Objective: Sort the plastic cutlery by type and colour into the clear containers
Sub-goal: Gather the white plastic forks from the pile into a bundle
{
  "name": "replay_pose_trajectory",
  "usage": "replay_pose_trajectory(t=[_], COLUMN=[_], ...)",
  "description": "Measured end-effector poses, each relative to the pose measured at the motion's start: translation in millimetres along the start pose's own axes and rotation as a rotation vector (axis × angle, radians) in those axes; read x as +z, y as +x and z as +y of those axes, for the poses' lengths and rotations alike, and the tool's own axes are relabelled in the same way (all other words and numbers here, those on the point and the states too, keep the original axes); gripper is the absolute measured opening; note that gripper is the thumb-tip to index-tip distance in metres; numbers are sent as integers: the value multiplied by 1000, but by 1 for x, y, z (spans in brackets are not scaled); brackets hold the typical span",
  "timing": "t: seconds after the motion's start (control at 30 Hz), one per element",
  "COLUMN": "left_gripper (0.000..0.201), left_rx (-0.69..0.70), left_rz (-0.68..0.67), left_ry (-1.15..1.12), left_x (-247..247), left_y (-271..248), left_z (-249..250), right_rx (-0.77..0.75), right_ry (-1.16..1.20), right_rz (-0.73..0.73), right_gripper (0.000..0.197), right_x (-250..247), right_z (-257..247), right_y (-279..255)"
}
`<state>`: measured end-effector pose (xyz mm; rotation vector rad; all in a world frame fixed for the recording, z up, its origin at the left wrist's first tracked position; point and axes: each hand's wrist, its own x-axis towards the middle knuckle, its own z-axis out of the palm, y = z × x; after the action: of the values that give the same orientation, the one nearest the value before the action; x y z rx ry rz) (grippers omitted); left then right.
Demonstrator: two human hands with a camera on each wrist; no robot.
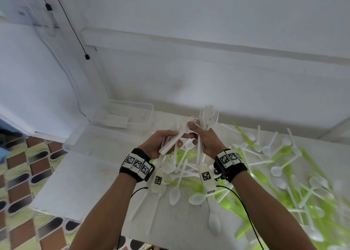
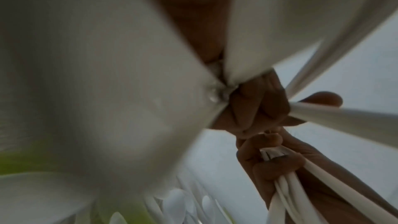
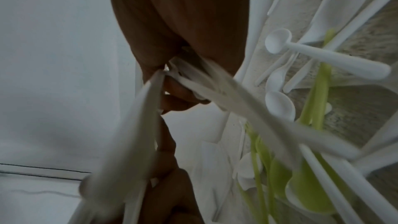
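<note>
Clutching white forks (image 1: 206, 117) above the pile (image 1: 284, 174), both hands, right hand (image 1: 206, 140) and left hand (image 1: 161, 143), should square handles before the clear container (image 1: 121, 117).

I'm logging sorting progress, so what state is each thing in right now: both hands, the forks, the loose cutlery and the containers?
Left hand: grips a few white forks.
Right hand: grips a bunch of white forks, tines up.
White forks: lifted off the table, held between both hands.
White spoons: loose on the table, unsorted.
Green cutlery: scattered among the white, unsorted.
Clear container: open at the wall; contents hard to tell.
</note>
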<state>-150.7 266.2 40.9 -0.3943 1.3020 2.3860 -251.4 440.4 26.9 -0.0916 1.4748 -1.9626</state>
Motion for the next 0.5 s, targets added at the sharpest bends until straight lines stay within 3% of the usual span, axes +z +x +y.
replay_pose_trajectory(t=[0.2, 0.4, 0.5], left_gripper=[32, 31, 35], left_rx=[16, 90, 105], left_rz=[49, 125, 282], left_ry=[249, 346, 351], left_x=[-4, 0, -3], left_y=[8, 9, 11], left_z=[-11, -9, -8], right_rx=[5, 41, 40], right_ry=[-11, -18, -4], right_rz=[39, -13, 6], right_gripper=[30, 15, 14], right_x=[-1, -8, -12], right_z=[3, 1, -4], right_y=[3, 4, 3])
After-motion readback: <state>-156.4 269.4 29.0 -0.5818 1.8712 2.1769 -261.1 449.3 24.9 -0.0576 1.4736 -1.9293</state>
